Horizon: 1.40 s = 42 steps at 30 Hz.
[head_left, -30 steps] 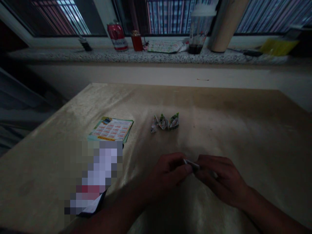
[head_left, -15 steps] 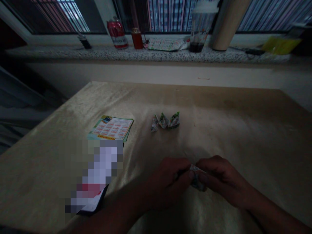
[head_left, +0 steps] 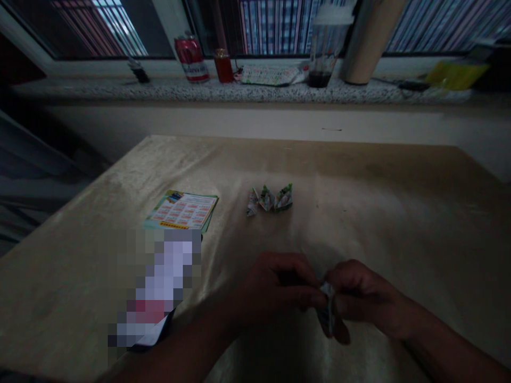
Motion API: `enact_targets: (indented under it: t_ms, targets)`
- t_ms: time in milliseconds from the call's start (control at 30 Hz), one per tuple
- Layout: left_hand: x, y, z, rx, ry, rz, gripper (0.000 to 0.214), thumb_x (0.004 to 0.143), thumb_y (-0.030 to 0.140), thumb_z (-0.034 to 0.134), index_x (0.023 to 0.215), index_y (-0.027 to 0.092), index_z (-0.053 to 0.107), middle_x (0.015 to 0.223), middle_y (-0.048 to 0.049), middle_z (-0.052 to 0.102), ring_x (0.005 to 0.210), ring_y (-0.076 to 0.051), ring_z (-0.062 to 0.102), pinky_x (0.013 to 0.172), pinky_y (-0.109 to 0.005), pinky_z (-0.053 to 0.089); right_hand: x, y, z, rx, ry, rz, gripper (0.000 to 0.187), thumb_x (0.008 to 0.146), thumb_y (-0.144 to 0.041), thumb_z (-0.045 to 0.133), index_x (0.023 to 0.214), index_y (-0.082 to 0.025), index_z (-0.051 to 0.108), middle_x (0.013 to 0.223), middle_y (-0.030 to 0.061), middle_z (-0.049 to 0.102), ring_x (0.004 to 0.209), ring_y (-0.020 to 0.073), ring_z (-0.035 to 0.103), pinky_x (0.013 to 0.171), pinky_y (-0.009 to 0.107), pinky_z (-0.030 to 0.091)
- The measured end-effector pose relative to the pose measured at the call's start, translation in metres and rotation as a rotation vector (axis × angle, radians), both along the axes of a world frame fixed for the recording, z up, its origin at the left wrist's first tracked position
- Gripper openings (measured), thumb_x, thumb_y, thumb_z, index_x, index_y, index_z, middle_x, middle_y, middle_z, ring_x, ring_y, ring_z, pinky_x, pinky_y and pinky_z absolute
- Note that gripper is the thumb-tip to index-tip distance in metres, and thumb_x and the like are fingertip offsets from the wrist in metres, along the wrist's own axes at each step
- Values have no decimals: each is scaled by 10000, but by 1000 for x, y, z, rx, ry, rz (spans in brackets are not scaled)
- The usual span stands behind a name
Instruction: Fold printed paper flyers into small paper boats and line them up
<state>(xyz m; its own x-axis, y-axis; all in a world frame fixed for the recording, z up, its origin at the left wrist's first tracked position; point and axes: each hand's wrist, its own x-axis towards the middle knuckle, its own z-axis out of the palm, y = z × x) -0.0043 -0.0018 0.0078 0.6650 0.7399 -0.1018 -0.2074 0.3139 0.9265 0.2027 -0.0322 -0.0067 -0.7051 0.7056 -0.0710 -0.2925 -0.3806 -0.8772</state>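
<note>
A: Hands first?

B: Left hand (head_left: 275,284) pinches a paper piece (head_left: 328,306) between thumb and fingers. Right hand (head_left: 369,292) pinches its opposite edge, a fingertip showing below. The piece sits between them, above the near part of the table (head_left: 399,213).

A: Step in hand?

B: Judging by the grip, shaping the paper with both hands at once. Exact crease: cannot tell, fingers cover it.

A: The next move calls for?

B: Estimate: light fingertip pressure, edges kept matched. Hard squeezing could crumple it.

A: Materials?

B: Piece: thin, pale, narrow as seen from here. Beyond it, three folded papers (head_left: 267,198) in a row: pointed, faceted, printed, green at some tips. To their left, flat calendar cards (head_left: 181,210), overlapping; next to those, a phone (head_left: 150,339), mostly pixelated. Tabletop: beige, faint sheen, wrinkled-looking.

A: Farther out?

B: Speckled sill (head_left: 115,91); on it, a red can (head_left: 192,59), cylindrical, and a clear cup (head_left: 322,58) with dark liquid.
</note>
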Motion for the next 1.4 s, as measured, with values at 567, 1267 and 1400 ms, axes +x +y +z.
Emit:
enact_targets:
  t_ms: [567, 1267, 1400]
  targets:
    - [3, -1, -3, -135, 35, -123, 269, 603, 308, 936, 653, 133, 738, 652, 6, 646, 581, -85, 562, 584, -214, 422, 2, 1, -11, -110, -126, 155, 396, 762, -467, 833, 664, -101, 717, 518, 0, 625, 406, 67, 553, 410, 154, 382]
    - [-4, 2, -1, 284, 336, 104, 184, 906, 299, 634, 890, 133, 713, 797, -48, 707, 747, -167, 646, 689, -281, 478, -7, 7, 8, 616, -627, -351, 365, 1000, -345, 547, 689, -160, 596, 567, -23, 518, 504, 90, 452, 466, 223, 339]
    - [-2, 0, 0, 310, 262, 109, 208, 937, 318, 606, 881, 136, 688, 786, -37, 690, 724, -146, 629, 669, -256, 468, -6, 6, 12, 679, -600, -359, 354, 1001, -306, 552, 680, -163, 589, 555, -33, 507, 491, 83, 460, 473, 222, 336]
